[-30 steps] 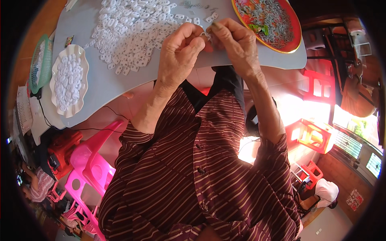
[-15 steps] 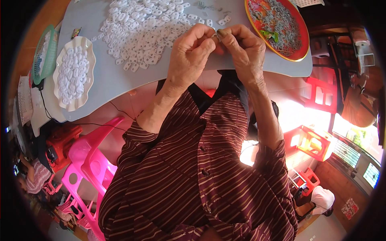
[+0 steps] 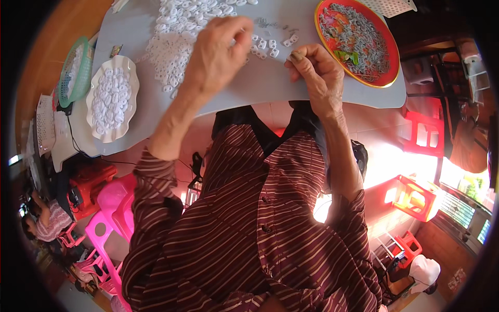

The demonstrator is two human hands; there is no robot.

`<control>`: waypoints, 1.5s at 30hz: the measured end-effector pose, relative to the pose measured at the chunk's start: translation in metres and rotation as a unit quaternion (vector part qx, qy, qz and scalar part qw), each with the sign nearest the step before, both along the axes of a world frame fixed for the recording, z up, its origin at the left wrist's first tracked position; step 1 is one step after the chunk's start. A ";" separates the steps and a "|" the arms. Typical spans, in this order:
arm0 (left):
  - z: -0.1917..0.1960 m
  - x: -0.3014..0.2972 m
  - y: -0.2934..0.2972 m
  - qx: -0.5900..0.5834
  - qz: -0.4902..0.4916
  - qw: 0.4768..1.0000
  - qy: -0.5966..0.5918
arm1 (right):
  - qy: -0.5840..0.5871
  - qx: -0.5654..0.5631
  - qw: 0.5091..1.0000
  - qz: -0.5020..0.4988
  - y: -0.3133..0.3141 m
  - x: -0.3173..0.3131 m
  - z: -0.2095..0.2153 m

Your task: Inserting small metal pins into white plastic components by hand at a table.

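My left hand is over the right side of a heap of small white plastic pieces. Motion smears its curled fingers, so whether it holds anything is unclear. Farther right, my right hand is closed in a pinch above the table's near edge, thumb against forefinger. Whatever lies between those fingertips is too small to make out. Between the hands lie a few loose white two-holed pieces. Beside my right hand is a round red tray with a yellow rim, holding many small grey metal parts.
A scalloped white dish of white oval pieces stands at the table's left, beside a green mesh basket. Small grey bits lie at the far side. Pink chairs stand lower left, red stools lower right. A person sits far left.
My hands were together at the fingertips; now they are apart. The left has swung left and away over the white heap. The right stays pinched, slightly lower in view.
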State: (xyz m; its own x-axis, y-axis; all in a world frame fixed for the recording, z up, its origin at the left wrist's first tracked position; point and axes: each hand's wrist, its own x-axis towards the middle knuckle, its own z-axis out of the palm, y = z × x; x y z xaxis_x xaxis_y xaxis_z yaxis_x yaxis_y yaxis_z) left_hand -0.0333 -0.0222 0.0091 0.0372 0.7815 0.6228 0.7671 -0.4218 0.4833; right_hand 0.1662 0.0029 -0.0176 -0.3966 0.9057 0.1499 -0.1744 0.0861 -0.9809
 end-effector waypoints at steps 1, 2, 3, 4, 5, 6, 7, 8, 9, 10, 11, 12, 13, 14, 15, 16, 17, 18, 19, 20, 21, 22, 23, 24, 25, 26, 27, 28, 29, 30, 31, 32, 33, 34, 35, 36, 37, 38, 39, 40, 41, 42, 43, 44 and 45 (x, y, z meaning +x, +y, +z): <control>-0.001 -0.013 0.009 0.000 -0.002 1.000 0.005 | 0.012 0.004 1.000 0.006 0.001 0.000 -0.001; -0.004 -0.026 0.018 -0.015 0.002 0.994 0.104 | 0.015 0.004 1.000 0.004 0.002 0.001 -0.004; -0.006 -0.036 0.024 -0.030 0.008 0.979 0.203 | 0.009 0.010 1.000 0.002 0.002 0.000 -0.005; -0.007 -0.044 0.028 -0.029 0.007 0.978 0.207 | 0.003 0.016 1.000 -0.001 0.002 -0.001 -0.005; -0.007 -0.047 0.031 -0.043 -0.011 0.971 0.235 | 0.005 0.016 1.000 -0.004 0.002 -0.001 -0.006; -0.007 -0.048 0.033 -0.057 -0.029 0.963 0.263 | 0.016 0.021 1.000 0.001 0.002 -0.001 -0.006; -0.007 -0.049 0.035 -0.057 -0.031 0.962 0.264 | 0.026 0.027 0.999 0.005 0.002 -0.001 -0.007; -0.001 -0.046 0.035 -0.090 -0.052 0.957 0.271 | 0.027 0.026 0.999 0.004 0.002 -0.001 -0.007; 0.004 -0.044 0.036 -0.124 -0.072 0.950 0.276 | 0.017 0.029 0.999 0.002 0.001 -0.001 -0.007; 0.004 -0.044 0.038 -0.124 -0.073 0.950 0.277 | 0.006 0.032 0.999 0.001 0.001 -0.001 -0.007; 0.005 -0.045 0.040 -0.101 -0.092 0.949 0.284 | 0.006 0.032 0.999 0.001 0.001 -0.001 -0.006; 0.006 -0.046 0.041 -0.077 -0.110 0.947 0.291 | 0.006 0.032 0.999 -0.002 0.000 -0.001 -0.006; 0.007 -0.046 0.041 -0.078 -0.110 0.947 0.291 | 0.005 0.032 0.999 -0.004 0.000 -0.002 -0.005; 0.008 -0.046 0.041 -0.079 -0.102 0.949 0.288 | 0.005 0.032 0.999 -0.005 0.000 -0.002 -0.006; 0.007 -0.046 0.042 -0.081 -0.094 0.951 0.285 | 0.004 0.031 0.999 -0.005 0.000 -0.003 -0.006; 0.006 -0.046 0.042 -0.081 -0.095 0.951 0.284 | 0.004 0.031 1.000 -0.005 0.000 -0.003 -0.006; 0.005 -0.045 0.041 -0.093 -0.098 0.951 0.279 | 0.003 0.030 1.000 -0.004 0.000 -0.003 -0.006; 0.005 -0.044 0.040 -0.104 -0.100 0.951 0.275 | 0.000 0.032 0.999 -0.004 0.000 -0.003 -0.006; 0.004 -0.044 0.040 -0.105 -0.099 0.951 0.274 | -0.003 0.034 0.999 -0.004 -0.001 -0.003 -0.006; 0.003 -0.043 0.041 -0.103 -0.093 0.951 0.277 | -0.004 0.034 0.999 -0.003 -0.001 -0.003 -0.005; 0.003 -0.043 0.042 -0.101 -0.086 0.951 0.280 | -0.004 0.034 0.999 -0.005 -0.002 -0.003 -0.004; 0.003 -0.044 0.043 -0.100 -0.085 0.951 0.279 | -0.004 0.035 0.999 -0.007 -0.002 -0.003 -0.004; 0.004 -0.046 0.045 -0.070 -0.103 0.950 0.286 | -0.004 0.035 0.999 -0.008 -0.002 -0.003 -0.004; 0.006 -0.046 0.047 -0.039 -0.120 0.948 0.292 | -0.006 0.035 0.999 -0.008 -0.002 -0.003 -0.004; 0.006 -0.044 0.044 -0.039 -0.122 0.948 0.292 | -0.008 0.036 0.999 -0.008 -0.002 -0.003 -0.004; 0.009 -0.039 0.038 -0.146 -0.090 0.971 0.168 | -0.009 0.036 0.999 -0.012 -0.001 -0.002 -0.005; 0.011 -0.034 0.034 -0.250 -0.056 0.966 0.039 | 0.002 0.032 0.999 -0.014 0.000 -0.002 -0.007; 0.008 -0.030 0.032 -0.250 -0.061 0.966 0.039 | 0.012 0.028 0.999 -0.016 0.001 -0.001 -0.008; 0.003 -0.027 0.029 -0.264 -0.113 0.953 -0.092 | 0.011 0.028 0.999 -0.018 0.002 -0.001 -0.008; -0.002 -0.023 0.025 -0.275 -0.162 0.922 -0.221 | 0.042 0.026 0.999 -0.009 0.003 -0.001 -0.007; -0.006 -0.018 0.022 -0.275 -0.166 0.921 -0.222 | 0.074 0.025 0.997 0.000 0.003 -0.001 -0.007; -0.008 -0.010 0.018 -0.281 -0.165 0.909 -0.258 | 0.071 0.025 0.997 -0.004 0.003 -0.002 -0.006; -0.010 -0.002 0.015 -0.287 -0.163 0.897 -0.295 | 0.096 0.016 0.995 -0.002 0.003 -0.003 -0.004; -0.013 0.006 0.013 -0.288 -0.167 0.895 -0.296 | 0.121 0.008 0.993 -0.001 0.003 -0.004 -0.004; -0.017 0.015 0.011 -0.262 -0.177 0.894 -0.317 | 0.123 0.008 0.992 0.006 0.004 -0.004 -0.006; -0.019 0.020 0.010 -0.235 -0.187 0.892 -0.337 | 0.122 0.008 0.993 0.003 0.004 -0.004 -0.007; -0.021 0.022 0.010 -0.249 -0.200 0.886 -0.337 | 0.123 0.010 0.992 0.001 0.004 -0.005 -0.007; -0.018 0.025 0.009 -0.251 -0.204 0.885 -0.336 | 0.125 0.013 0.992 -0.002 0.004 -0.005 -0.008; -0.013 0.027 0.008 -0.251 -0.180 0.905 -0.291 | 0.125 0.013 0.992 -0.006 0.005 -0.004 -0.009; -0.010 0.029 0.008 -0.250 -0.155 0.924 -0.245 | 0.113 0.027 0.993 -0.011 0.005 -0.003 -0.010; -0.012 0.029 0.007 -0.251 -0.155 0.924 -0.244 | 0.102 0.041 0.994 -0.012 0.005 -0.004 -0.010; -0.015 0.028 0.006 -0.234 -0.156 0.928 -0.245 | 0.090 0.054 0.994 -0.014 0.005 -0.005 -0.010; -0.017 0.027 0.006 -0.218 -0.157 0.932 -0.245 | 0.092 0.053 0.994 -0.013 0.004 -0.006 -0.009; -0.016 0.025 0.006 -0.220 -0.157 0.931 -0.244 | 0.087 0.048 0.995 -0.020 0.004 -0.007 -0.007; -0.015 0.024 0.007 -0.254 -0.152 0.924 -0.243 | 0.081 0.042 0.995 -0.027 0.003 -0.008 -0.006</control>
State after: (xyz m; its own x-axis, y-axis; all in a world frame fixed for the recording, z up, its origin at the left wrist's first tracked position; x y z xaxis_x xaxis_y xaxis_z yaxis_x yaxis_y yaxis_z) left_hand -0.0095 -0.0153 -0.0055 0.1163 0.9767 0.1806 0.2912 -0.2073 0.9339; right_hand 0.1582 0.0058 -0.0237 -0.3122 0.9065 0.2842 -0.3234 0.1799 -0.9290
